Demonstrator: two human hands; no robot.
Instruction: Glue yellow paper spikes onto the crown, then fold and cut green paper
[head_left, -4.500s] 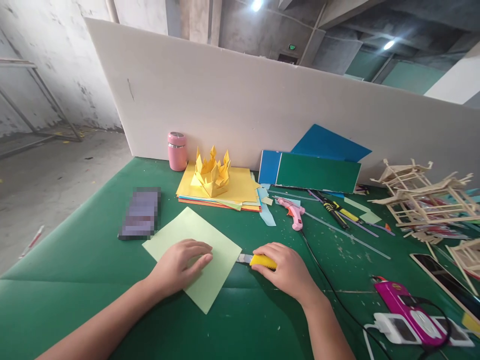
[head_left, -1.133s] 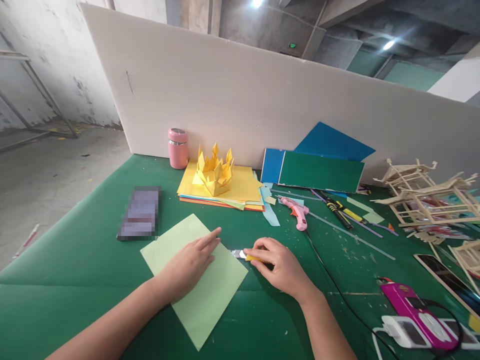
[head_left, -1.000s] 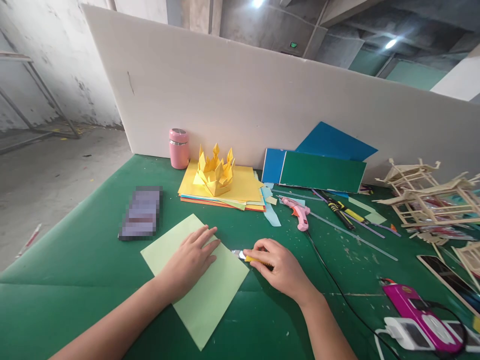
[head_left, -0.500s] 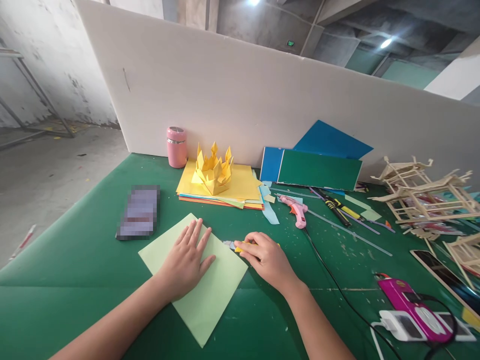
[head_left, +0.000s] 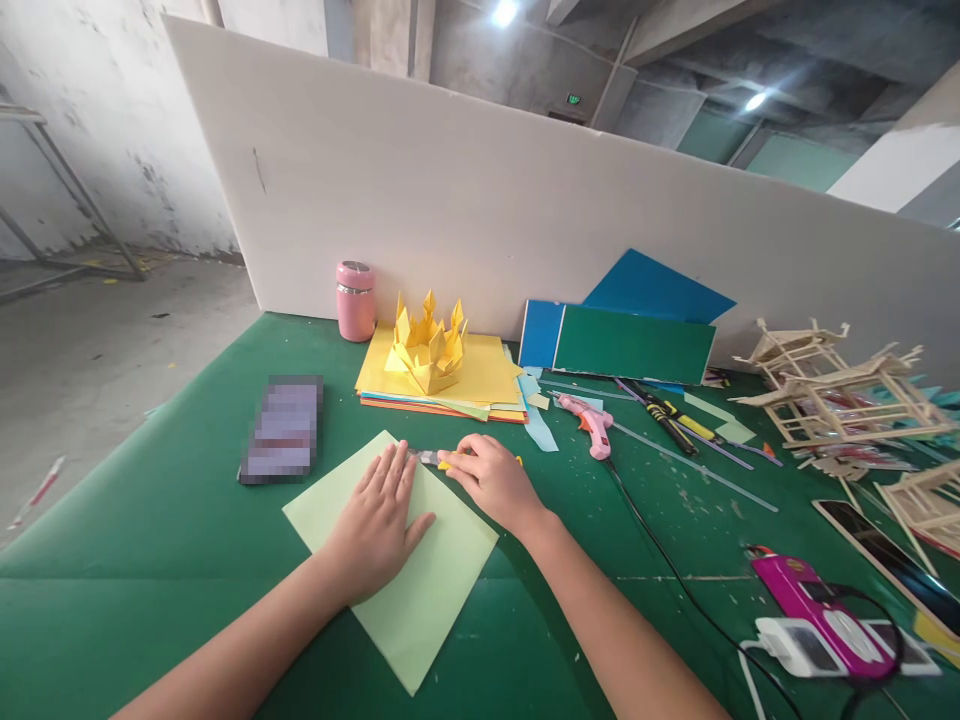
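A light green paper sheet (head_left: 420,590) lies like a diamond on the green table cover (head_left: 150,530). My left hand (head_left: 379,520) rests flat on it, fingers stretched out and pointing away from me. My right hand (head_left: 491,482) is closed round a yellow utility knife (head_left: 444,461). The knife's metal tip lies at the sheet's far right edge, just beyond my left fingertips.
A stack of coloured paper (head_left: 480,385) carries a yellow paper crown (head_left: 427,345), with a pink flask (head_left: 355,300) beside it. Right of the sheet lie a pink glue gun (head_left: 592,425), its black cable, tools, stick models (head_left: 840,395), a magenta device (head_left: 806,610). A blurred dark object (head_left: 281,428) sits left.
My right hand has slid the knife away from me and leftward along the sheet's right edge. My left hand has flattened and its fingers have spread on the paper.
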